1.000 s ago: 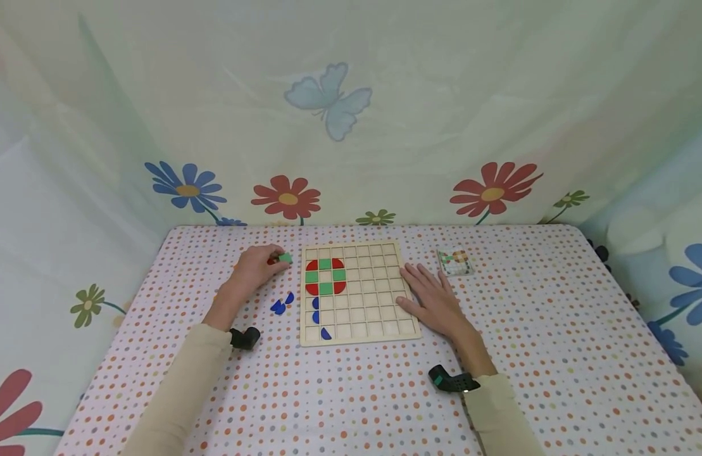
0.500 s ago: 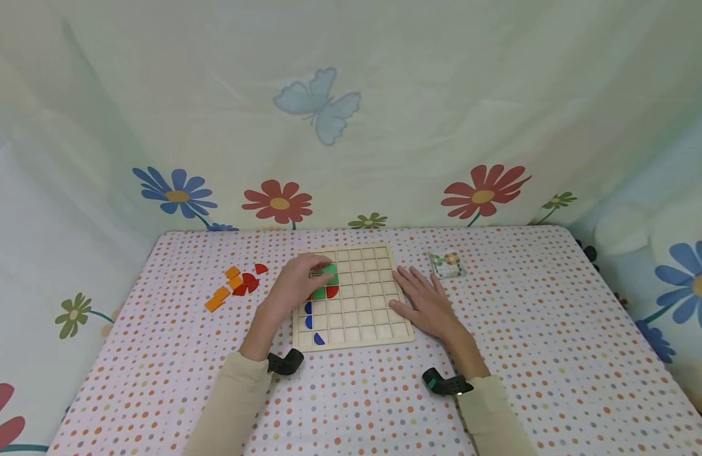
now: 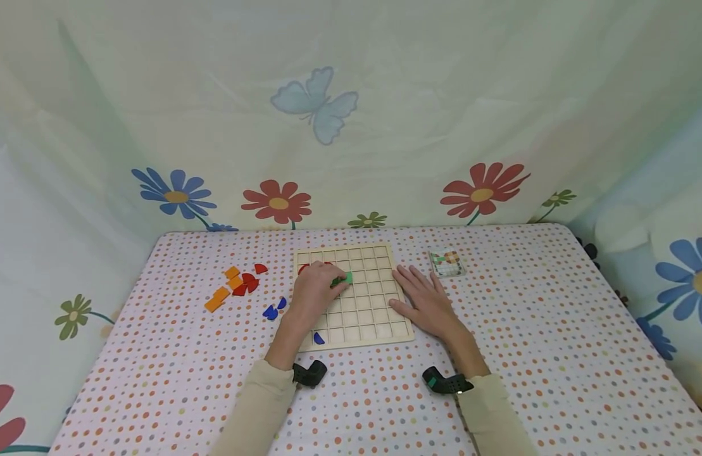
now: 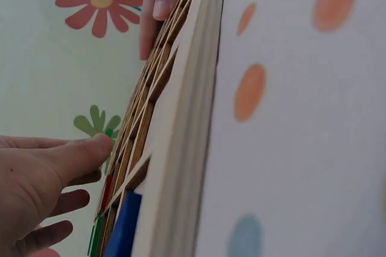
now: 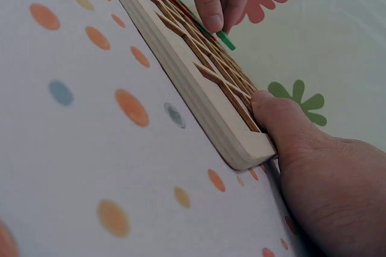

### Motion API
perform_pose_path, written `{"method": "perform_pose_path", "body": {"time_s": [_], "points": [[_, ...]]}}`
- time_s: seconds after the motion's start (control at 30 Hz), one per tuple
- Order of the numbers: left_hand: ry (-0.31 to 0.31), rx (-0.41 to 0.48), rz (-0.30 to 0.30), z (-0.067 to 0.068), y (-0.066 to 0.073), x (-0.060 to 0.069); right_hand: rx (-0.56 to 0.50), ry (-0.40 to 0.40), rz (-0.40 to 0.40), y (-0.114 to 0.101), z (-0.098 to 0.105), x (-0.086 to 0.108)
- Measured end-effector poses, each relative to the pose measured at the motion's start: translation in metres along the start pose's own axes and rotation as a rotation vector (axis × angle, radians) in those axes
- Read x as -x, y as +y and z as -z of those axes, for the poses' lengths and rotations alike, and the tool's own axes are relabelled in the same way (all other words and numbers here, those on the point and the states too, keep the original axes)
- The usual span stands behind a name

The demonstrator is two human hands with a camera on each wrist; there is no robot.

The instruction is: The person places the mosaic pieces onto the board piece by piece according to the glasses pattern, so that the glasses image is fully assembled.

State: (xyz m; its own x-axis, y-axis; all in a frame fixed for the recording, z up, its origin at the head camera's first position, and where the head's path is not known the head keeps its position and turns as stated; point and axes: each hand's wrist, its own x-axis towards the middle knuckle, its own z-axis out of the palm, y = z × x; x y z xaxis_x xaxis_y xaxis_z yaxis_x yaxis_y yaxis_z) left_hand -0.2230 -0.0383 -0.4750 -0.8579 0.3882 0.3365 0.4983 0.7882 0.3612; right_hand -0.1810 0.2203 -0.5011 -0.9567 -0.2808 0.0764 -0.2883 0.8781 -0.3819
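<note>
Green flat tile (image 3: 349, 277), partly hidden by the fingers, is pinched by the left hand (image 3: 314, 285) over the pale wooden gridded board (image 3: 379, 316); from my distance I cannot tell whether it touches. I see the right hand (image 3: 427, 301) grasping nothing, fingers extended, at the board's right edge. Small blue curved pieces (image 3: 271, 312) lie left of the board.

left hand (image 3: 314, 286) pinches, right hand (image 3: 429, 303) outspread
</note>
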Motion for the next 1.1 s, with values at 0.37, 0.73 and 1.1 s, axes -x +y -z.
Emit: {"method": "perform_pose_path", "body": {"time_s": [0.37, 0.73, 1.1], "points": [[0.003, -0.019, 0.033, -0.0093, 0.0008, -0.0006, -0.006, 0.020, 0.003, 0.0026, 0.0002, 0.0025], [-0.017, -0.065, 0.024, -0.0094, 0.0030, -0.0031, -0.008, 0.025, 0.006, 0.0025, 0.0005, 0.0023], [0.015, -0.085, 0.028, -0.0051, 0.0031, -0.0024, -0.001, 0.017, -0.004, 0.0012, -0.0010, 0.0004]]}}
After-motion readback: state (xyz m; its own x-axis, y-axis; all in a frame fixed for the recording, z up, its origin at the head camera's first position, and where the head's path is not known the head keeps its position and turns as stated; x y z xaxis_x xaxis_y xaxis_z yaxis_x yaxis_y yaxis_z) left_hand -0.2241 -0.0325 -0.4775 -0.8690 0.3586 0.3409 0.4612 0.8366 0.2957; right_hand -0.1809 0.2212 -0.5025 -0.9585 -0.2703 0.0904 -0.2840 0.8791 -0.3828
